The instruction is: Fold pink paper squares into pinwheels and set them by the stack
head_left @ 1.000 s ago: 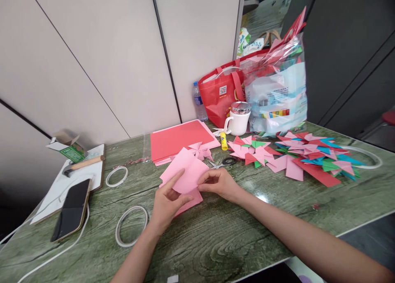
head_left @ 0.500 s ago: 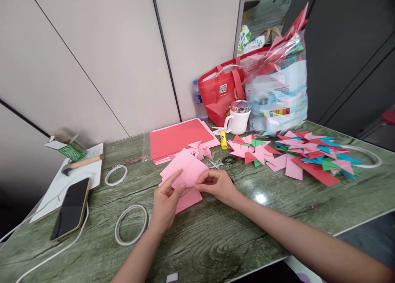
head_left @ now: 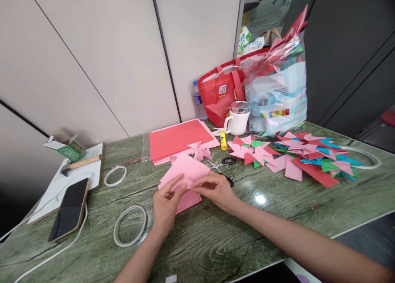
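Between my two hands is a sheet of pink paper (head_left: 184, 164), partly folded, held above a stack of pink paper squares (head_left: 189, 200). My left hand (head_left: 168, 198) pinches its lower left side between thumb and fingers. At the lower right edge, my right hand (head_left: 217, 190) grips the paper with thumb and fingertips. Just behind the sheet lie cut pink paper pieces (head_left: 201, 152). Scissors (head_left: 226, 162) with black handles rest beyond my right hand, partly hidden by it.
Red sheets (head_left: 177, 139), a glue stick (head_left: 223, 141) and a white mug (head_left: 239, 120) stand farther back. Folded paper pieces (head_left: 311, 149) pile up at right, before a plastic bag (head_left: 277, 97). Tape rolls (head_left: 130, 225), a phone (head_left: 69, 209) and a hammer (head_left: 82, 164) lie left.
The pink sheet has tipped lower and its near edge is folded up more. My right hand has shifted slightly left, closer to my left hand.
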Demonstrator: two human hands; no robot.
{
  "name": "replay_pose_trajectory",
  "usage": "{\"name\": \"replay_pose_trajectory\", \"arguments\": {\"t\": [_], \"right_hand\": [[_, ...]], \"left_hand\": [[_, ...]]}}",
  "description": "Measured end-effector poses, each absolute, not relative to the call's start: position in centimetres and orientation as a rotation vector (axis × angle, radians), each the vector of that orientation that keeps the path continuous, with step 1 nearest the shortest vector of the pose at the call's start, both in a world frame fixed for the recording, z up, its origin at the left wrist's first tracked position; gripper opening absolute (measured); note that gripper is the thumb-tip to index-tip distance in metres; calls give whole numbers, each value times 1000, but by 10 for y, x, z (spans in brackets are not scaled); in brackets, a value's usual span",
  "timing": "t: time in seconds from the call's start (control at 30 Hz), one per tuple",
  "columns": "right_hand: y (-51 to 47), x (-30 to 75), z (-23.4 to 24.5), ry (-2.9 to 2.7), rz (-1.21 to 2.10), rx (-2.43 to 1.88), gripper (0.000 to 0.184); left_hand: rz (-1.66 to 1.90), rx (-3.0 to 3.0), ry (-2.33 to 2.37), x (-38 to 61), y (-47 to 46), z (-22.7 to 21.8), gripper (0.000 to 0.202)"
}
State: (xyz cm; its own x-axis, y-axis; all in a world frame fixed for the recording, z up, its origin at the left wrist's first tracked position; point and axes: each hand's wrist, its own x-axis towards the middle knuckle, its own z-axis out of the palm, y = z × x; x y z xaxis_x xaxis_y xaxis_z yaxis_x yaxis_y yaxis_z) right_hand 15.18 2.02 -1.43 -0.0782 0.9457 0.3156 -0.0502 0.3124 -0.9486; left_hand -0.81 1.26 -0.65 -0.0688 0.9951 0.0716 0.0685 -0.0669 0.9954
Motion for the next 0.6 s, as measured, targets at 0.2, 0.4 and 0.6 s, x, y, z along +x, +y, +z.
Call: {"name": "replay_pose_trajectory", "arguments": {"t": [0.2, 0.4, 0.6], "right_hand": [[24, 156, -14, -1364, 1037, -912, 9], [23, 155, -11, -1386, 1098, -909, 11], [20, 155, -9, -1403, 1121, -918, 8]], "left_hand": [[1315, 1291, 1251, -4, 10, 5, 43], [1270, 1333, 1156, -9, 13, 6, 43], [1211, 1304, 1152, -10, 14, 2, 48]]}}
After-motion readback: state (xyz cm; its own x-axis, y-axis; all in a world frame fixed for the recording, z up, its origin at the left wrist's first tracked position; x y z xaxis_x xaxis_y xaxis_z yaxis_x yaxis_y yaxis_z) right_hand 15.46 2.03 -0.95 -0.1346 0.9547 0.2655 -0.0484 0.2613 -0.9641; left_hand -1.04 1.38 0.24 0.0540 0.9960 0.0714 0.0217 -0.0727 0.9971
